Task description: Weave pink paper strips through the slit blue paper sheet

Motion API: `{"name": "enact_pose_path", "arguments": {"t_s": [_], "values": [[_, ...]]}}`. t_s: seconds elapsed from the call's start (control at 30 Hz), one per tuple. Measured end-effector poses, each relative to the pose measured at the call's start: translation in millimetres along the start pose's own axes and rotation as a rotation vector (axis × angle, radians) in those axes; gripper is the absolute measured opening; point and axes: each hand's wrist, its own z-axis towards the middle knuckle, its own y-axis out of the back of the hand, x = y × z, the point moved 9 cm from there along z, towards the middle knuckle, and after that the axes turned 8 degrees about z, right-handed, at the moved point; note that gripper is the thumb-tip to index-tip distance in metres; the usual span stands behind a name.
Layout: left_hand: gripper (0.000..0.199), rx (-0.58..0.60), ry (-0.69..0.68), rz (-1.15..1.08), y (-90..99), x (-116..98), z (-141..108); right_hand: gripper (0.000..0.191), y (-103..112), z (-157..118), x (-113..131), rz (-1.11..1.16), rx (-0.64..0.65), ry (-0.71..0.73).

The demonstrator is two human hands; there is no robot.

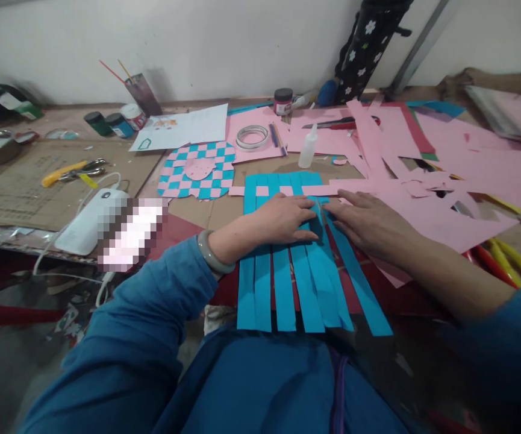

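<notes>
Several cyan paper strips (282,283) run toward me across a dark red sheet (355,295), with a pink paper strip (278,190) woven through them at the far end. My left hand (282,218) lies flat on the strips, a pale bangle (215,252) on its wrist. My right hand (368,226) rests beside it, its fingertips on the cyan strips and almost meeting the left fingertips. Neither hand grips anything. Beyond them lies a finished pink and cyan woven mat (197,170) with a pink paper shape on it.
Pink paper sheets and offcuts (445,163) cover the right of the table. Farther back stand a white glue bottle (308,146), a tape roll (252,137) and paint jars (111,123). Yellow-handled pliers (74,173) lie on cardboard at left, near a white corded device (91,220).
</notes>
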Motion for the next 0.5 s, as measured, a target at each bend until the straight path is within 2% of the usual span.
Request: {"name": "enact_pose_path", "arguments": {"t_s": [0.17,0.5], "values": [[0.05,0.002,-0.002,0.012,-3.9,0.8,0.0,0.037,-8.2,-2.6,5.1,-0.011,0.03,-0.022],[0.05,-0.036,-0.014,0.032,-4.1,0.5,0.8,0.036,-9.2,-1.9,10.4,-0.035,-0.035,-0.014]]}}
